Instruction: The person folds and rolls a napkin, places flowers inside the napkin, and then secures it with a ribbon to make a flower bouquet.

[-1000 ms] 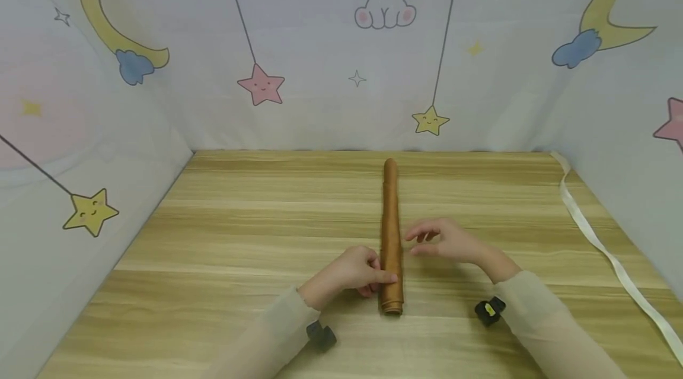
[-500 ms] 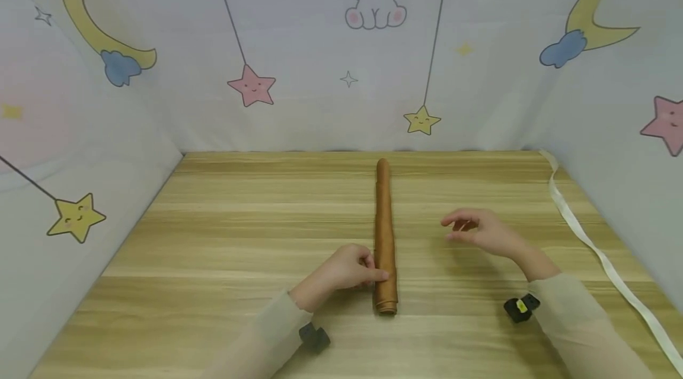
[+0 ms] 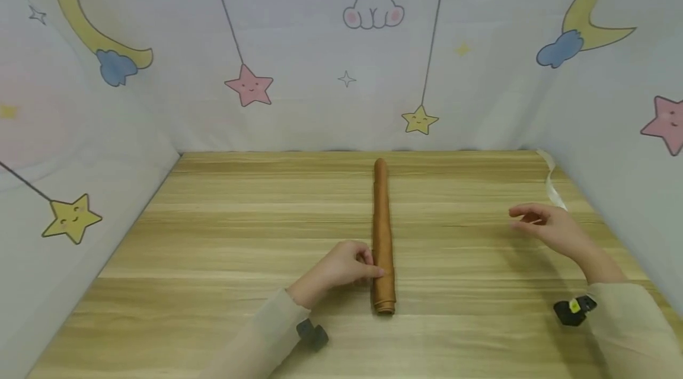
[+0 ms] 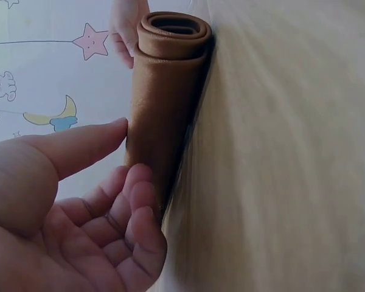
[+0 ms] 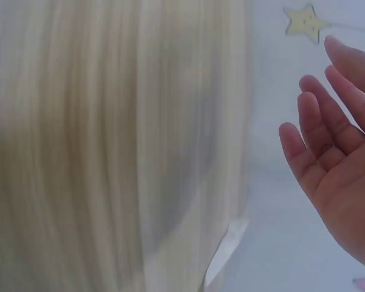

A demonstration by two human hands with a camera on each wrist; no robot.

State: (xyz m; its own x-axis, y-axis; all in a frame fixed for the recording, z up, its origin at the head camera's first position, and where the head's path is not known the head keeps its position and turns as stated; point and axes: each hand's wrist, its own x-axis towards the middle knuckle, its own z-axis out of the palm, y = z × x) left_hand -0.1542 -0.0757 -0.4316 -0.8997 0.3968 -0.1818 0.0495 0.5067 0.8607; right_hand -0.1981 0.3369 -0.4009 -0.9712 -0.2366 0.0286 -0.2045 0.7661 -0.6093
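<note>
A brown, leather-like mat, rolled into a long tube, lies lengthwise down the middle of the table. At its near part my left hand holds it from the left side, thumb on top and fingers bent against the side. The left wrist view shows the layered end of the rolled mat and the curled fingers. Off to the right, my right hand hovers above the table, holding nothing, its fingers loosely bent. Just behind it a white ribbon shows; the arm hides the ribbon's nearer part.
The wood-grain table is bounded by pale cloth walls printed with stars, moons and a rabbit. Along the table's right edge runs the white ribbon, its tip also visible in the right wrist view. Small black cameras are strapped at both wrists.
My right hand has moved away from the rolled mat, rightward to the ribbon's side of the table. My left hand has stayed at the roll. The head view has turned slightly right.
</note>
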